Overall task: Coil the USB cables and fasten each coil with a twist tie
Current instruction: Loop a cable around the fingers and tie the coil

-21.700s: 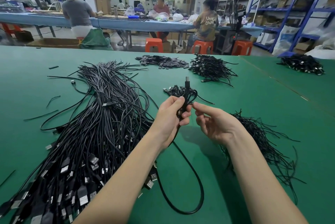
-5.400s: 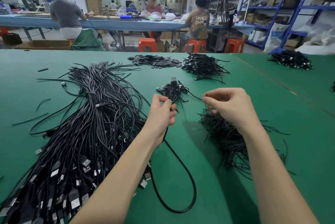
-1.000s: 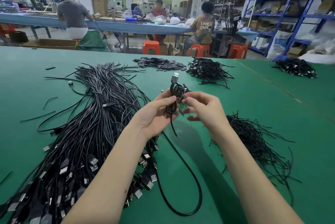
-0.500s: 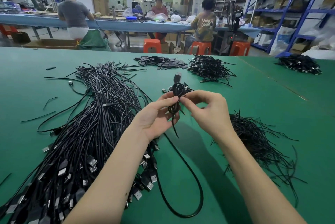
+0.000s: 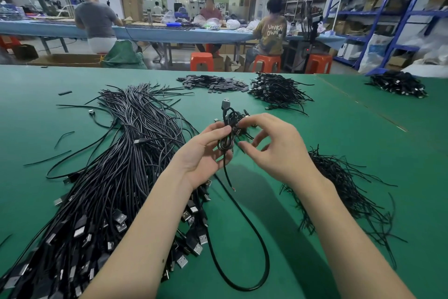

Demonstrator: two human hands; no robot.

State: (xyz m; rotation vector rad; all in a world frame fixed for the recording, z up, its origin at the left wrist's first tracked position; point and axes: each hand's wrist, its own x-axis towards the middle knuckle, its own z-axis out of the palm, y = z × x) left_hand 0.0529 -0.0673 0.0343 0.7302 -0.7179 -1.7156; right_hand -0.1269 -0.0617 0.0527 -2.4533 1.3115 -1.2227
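Black cable is bunched into a small coil (image 5: 229,132) that I am holding up above the green bench (image 5: 363,143), clear of the piles, so both hands can work around its waist. My left hand (image 5: 202,153) is gripping the lower half of the coil, thumb pressing across the loops to keep them from springing apart, with the USB plug (image 5: 226,104) sticking up at the top and a short tail hanging down below the palm. My right hand (image 5: 274,144) is pinching at the upper side of the coil with curled fingertips; I am judging that it is working a twist tie there, though the tie itself is too thin to make out against the cable.

The big heap of uncoiled cables (image 5: 104,177) is lying just to my left, plugs toward me, so the next one is within easy reach. The spray of twist ties (image 5: 344,189) is sitting just under my right wrist for the same reason. One loose cable (image 5: 254,250) is looping on the bench between my forearms.

Open green surface is lying beyond the hands, before the far piles of finished coils (image 5: 276,90). The bench seam (image 5: 378,114) is running diagonally to the right, well apart from my work.
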